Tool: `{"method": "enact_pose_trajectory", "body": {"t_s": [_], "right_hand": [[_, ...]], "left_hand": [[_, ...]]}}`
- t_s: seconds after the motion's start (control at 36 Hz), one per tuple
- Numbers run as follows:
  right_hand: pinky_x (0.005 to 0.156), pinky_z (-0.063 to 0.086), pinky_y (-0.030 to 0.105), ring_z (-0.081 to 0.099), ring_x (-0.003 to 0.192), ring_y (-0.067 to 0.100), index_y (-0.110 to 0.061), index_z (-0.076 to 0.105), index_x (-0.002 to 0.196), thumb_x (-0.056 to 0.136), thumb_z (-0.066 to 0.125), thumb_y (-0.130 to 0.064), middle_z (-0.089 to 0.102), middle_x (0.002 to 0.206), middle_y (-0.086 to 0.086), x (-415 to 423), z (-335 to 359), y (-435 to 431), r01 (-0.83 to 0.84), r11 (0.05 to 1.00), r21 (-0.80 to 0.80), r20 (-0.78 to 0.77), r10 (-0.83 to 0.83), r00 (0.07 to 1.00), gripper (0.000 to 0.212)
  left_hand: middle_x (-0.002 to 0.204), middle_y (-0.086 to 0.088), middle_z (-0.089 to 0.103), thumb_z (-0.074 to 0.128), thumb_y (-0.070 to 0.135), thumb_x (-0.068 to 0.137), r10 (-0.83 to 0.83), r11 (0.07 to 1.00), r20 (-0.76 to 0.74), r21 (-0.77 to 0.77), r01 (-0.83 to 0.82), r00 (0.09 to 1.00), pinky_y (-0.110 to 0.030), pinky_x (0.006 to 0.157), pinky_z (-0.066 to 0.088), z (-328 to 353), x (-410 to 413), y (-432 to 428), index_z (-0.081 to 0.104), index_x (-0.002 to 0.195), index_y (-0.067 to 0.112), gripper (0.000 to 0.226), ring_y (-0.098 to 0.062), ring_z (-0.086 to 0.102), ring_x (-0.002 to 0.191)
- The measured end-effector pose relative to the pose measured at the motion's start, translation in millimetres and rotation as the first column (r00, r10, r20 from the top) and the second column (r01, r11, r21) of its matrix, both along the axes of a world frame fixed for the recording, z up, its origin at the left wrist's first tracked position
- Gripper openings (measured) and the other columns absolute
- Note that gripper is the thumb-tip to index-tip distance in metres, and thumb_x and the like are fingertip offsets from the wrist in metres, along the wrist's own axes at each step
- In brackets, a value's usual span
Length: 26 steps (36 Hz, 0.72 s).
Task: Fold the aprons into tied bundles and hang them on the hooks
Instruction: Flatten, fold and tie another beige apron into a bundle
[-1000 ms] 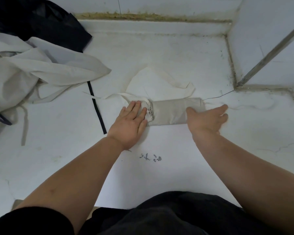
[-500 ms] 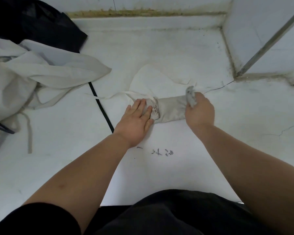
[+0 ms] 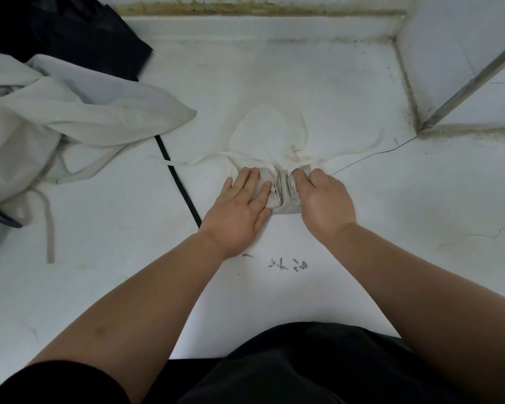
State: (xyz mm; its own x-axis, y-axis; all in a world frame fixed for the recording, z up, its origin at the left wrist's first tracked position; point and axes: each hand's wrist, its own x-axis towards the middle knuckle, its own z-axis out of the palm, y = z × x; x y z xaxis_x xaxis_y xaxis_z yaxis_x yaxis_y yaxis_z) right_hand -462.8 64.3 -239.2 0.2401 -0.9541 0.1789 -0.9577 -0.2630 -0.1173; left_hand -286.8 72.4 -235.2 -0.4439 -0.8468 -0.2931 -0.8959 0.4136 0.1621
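A pale grey apron (image 3: 281, 191) lies folded into a narrow bundle on the white floor in front of me. Its thin neck loop (image 3: 247, 123) and tie straps (image 3: 172, 162) trail out beyond it. My left hand (image 3: 239, 205) lies flat with straight fingers, pressing the bundle's left end down. My right hand (image 3: 322, 202) grips the bundle's right end, which is doubled over so that both stacked edges meet in the middle between my hands. The thumb of my right hand is hidden.
A heap of loose pale aprons (image 3: 70, 118) lies at the left, with black cloth (image 3: 70, 27) behind it. A black strap (image 3: 178, 182) runs across the floor just left of my left hand. A wall corner with a metal strip (image 3: 464, 83) stands at the right.
My right hand took hold of the bundle's right end and folded it leftward to the middle. The bundle is now about half as long. My left hand stayed pressed on the left end.
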Motion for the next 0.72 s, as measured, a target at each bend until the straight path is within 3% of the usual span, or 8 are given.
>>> {"method": "enact_pose_trajectory", "body": {"t_s": [0.11,0.33,0.42,0.47,0.5,0.61,0.67,0.72], "right_hand": [[0.047,0.046,0.027,0.055,0.046,0.031,0.001,0.068,0.089,0.039,0.078,0.015,0.058,0.065,0.015,3,-4,0,0.036,0.997,0.065,0.081,-0.042,0.996,0.053],[0.044,0.046,0.026,0.055,0.044,0.031,0.000,0.070,0.076,0.037,0.081,0.012,0.059,0.063,0.015,2,-7,-3,-0.045,0.996,0.072,0.079,0.039,0.996,0.042],[0.064,0.049,0.035,0.062,0.077,0.037,0.000,0.067,0.105,0.070,0.066,0.005,0.061,0.092,0.019,4,5,-9,-0.071,0.969,0.237,0.005,0.072,0.997,0.035],[0.083,0.043,0.036,0.054,0.104,0.035,-0.007,0.055,0.125,0.088,0.048,-0.013,0.053,0.115,0.016,0,11,-12,-0.128,0.911,0.392,0.003,0.138,0.990,0.038],[0.087,0.041,0.035,0.051,0.108,0.033,-0.008,0.053,0.126,0.090,0.043,-0.021,0.051,0.118,0.014,-1,16,-13,-0.141,0.873,0.466,0.044,0.137,0.990,0.039],[0.066,0.035,0.033,0.051,0.082,0.028,-0.011,0.051,0.071,0.082,0.034,-0.034,0.053,0.081,0.011,3,31,-19,-0.132,0.785,0.606,0.338,-0.104,0.935,0.030],[0.061,0.033,0.033,0.046,0.071,0.025,-0.009,0.048,0.067,0.087,0.038,-0.022,0.051,0.071,0.009,4,35,-24,-0.109,0.757,0.644,0.417,-0.227,0.880,0.025],[0.056,0.031,0.029,0.041,0.064,0.019,-0.008,0.050,0.068,0.087,0.043,-0.008,0.046,0.065,0.004,4,38,-27,-0.088,0.724,0.684,0.435,-0.309,0.846,0.020]], "left_hand": [[0.160,-0.009,-0.012,0.016,0.039,0.104,0.003,1.000,-0.030,-0.011,-0.004,1.000,-0.032,0.113,-0.016,-4,1,1,0.002,0.153,0.018,0.056,-0.021,-0.018,0.146],[0.160,-0.012,0.011,-0.006,0.047,0.088,-0.022,0.994,-0.015,-0.107,0.021,1.000,-0.033,0.108,-0.029,-3,1,1,0.023,0.151,0.014,0.077,-0.026,0.002,0.149],[0.142,-0.018,0.047,0.025,0.038,0.094,-0.032,0.979,-0.047,-0.204,0.022,0.998,-0.040,0.116,0.010,-6,0,0,0.056,0.131,0.006,0.059,-0.032,0.041,0.136],[0.132,-0.017,0.058,0.035,0.036,0.089,-0.027,0.975,-0.116,-0.220,0.000,0.993,-0.040,0.103,0.039,-7,-2,-1,0.067,0.119,0.006,0.053,-0.032,0.054,0.123],[0.133,-0.015,0.057,0.034,0.039,0.087,-0.002,0.986,-0.167,-0.166,-0.027,0.986,-0.040,0.099,0.042,-5,-4,-1,0.067,0.118,0.007,0.055,-0.031,0.054,0.123],[0.143,-0.005,0.048,0.031,0.042,0.090,0.209,0.977,-0.436,0.054,-0.207,0.875,-0.030,0.104,0.029,7,-15,-11,0.065,0.120,0.010,0.055,-0.028,0.042,0.129],[0.136,-0.002,0.053,0.046,0.025,0.096,0.330,0.942,-0.549,0.144,-0.302,0.768,-0.017,0.096,0.028,7,-18,-17,0.066,0.117,0.010,0.033,-0.018,0.044,0.125],[0.125,-0.002,0.057,0.052,0.021,0.095,0.349,0.934,-0.572,0.150,-0.324,0.743,-0.012,0.084,0.027,6,-21,-20,0.064,0.111,0.010,0.023,-0.015,0.047,0.117]]}}
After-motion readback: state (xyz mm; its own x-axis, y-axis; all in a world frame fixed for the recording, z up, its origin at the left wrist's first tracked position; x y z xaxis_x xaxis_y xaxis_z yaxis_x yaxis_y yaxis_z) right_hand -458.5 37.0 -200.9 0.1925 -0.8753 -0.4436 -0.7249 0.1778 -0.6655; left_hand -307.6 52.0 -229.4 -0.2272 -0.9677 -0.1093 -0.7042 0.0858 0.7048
